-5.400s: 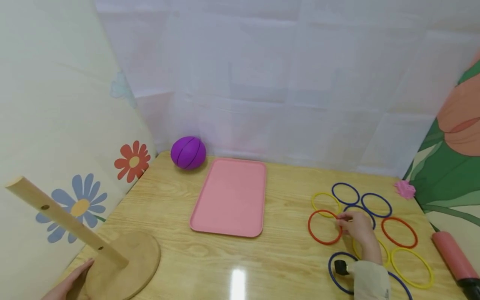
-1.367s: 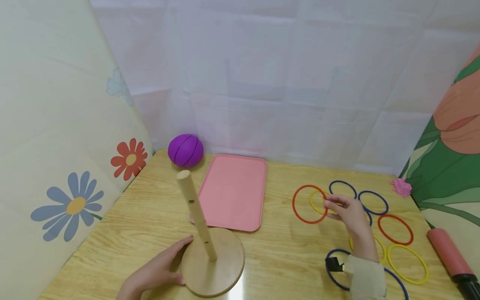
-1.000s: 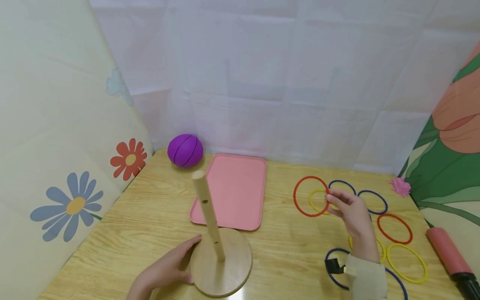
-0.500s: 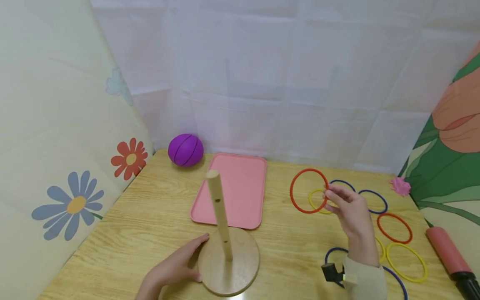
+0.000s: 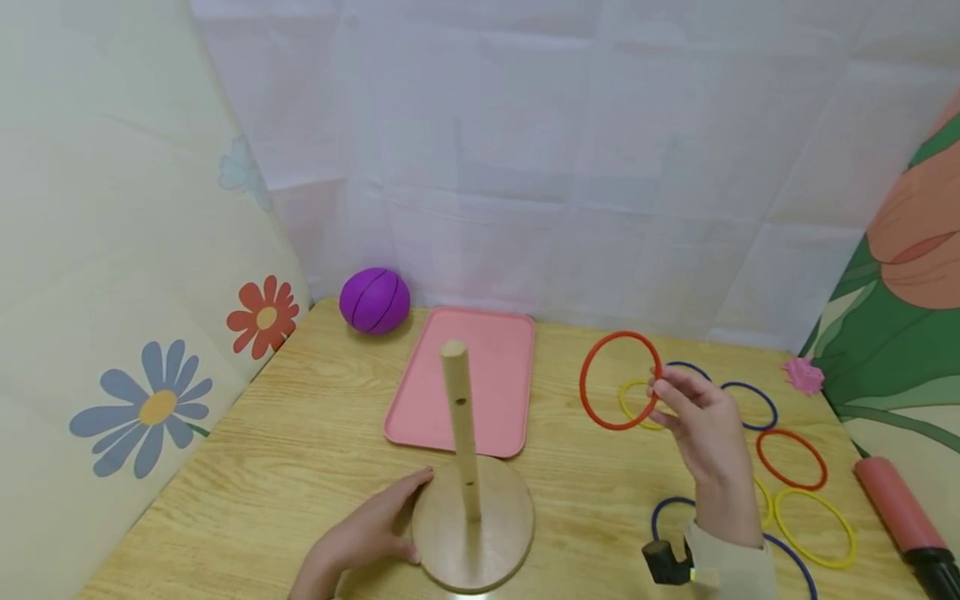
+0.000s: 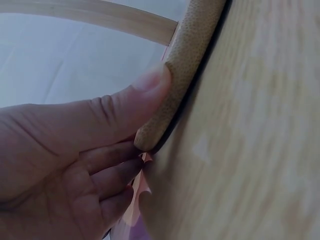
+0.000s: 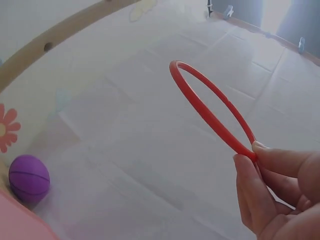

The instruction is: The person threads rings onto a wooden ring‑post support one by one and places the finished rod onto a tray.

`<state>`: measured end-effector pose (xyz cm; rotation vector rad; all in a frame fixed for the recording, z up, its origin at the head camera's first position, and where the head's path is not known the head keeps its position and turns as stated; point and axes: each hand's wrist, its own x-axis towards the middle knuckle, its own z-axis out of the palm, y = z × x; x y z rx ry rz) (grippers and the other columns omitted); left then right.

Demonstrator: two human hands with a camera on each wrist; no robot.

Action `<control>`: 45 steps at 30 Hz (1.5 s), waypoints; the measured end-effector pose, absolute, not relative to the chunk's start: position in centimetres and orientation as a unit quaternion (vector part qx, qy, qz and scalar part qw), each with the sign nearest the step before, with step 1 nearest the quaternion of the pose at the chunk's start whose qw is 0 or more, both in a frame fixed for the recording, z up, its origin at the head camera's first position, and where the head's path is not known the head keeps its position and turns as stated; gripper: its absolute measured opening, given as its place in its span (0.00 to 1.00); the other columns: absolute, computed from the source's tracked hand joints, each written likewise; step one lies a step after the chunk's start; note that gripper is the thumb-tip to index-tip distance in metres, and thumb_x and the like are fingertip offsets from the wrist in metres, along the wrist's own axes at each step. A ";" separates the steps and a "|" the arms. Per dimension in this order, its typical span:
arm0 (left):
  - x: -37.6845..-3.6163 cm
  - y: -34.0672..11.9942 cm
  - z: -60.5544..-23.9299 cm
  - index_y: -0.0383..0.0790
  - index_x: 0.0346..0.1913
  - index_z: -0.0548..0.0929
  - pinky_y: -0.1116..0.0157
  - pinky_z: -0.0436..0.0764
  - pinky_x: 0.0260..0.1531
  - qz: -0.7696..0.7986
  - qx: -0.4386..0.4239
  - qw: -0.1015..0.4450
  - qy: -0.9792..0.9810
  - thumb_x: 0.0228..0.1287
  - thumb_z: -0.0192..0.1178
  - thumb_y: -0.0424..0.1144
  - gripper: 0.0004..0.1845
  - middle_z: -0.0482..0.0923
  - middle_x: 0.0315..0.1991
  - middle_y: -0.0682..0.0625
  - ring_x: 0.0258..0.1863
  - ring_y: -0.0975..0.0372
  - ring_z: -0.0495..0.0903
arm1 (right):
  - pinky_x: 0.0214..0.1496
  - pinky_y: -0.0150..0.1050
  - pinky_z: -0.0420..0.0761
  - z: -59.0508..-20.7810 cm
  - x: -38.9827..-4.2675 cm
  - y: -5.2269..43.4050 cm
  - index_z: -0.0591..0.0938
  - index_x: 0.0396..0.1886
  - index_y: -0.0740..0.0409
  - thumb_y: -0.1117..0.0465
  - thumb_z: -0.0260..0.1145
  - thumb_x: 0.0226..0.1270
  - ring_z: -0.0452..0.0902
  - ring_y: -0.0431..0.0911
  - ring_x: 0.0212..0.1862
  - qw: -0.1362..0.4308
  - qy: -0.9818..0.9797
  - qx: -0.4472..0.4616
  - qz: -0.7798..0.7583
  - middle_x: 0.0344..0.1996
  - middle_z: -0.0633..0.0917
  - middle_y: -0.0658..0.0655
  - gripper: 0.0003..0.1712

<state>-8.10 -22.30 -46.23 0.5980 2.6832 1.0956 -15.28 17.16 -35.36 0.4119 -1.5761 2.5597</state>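
Two hands, a wooden peg stand and a lifted red ring over a worktop.
Left hand (image 5: 367,537) grips the peg stand (image 5: 472,521) base at 6 o'clock; right hand (image 5: 701,429) fingers pinch the red ring (image 5: 592,408) in the air at 2 o'clock; between them, farther back, lies a pink tray (image 5: 480,400), a purple ball (image 5: 375,301) at 11 o'clock.

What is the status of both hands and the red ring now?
Left hand grips wooden base edge. Right hand pinches red ring, lifted off table. Peg upright, nothing between ring and peg.

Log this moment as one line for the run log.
right hand pinches red ring above table | left hand grips wooden base edge | peg upright, bare
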 end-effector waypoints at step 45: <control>-10.1 -16.2 -46.0 0.25 0.67 0.65 0.46 0.67 0.67 0.347 0.251 0.092 0.899 0.33 0.78 0.35 0.52 0.66 0.68 0.31 0.67 0.40 0.67 | 0.35 0.32 0.88 -31.2 -12.3 14.2 0.86 0.43 0.61 0.76 0.53 0.69 0.84 0.40 0.38 0.016 -0.435 0.253 0.864 0.37 0.88 0.53 0.16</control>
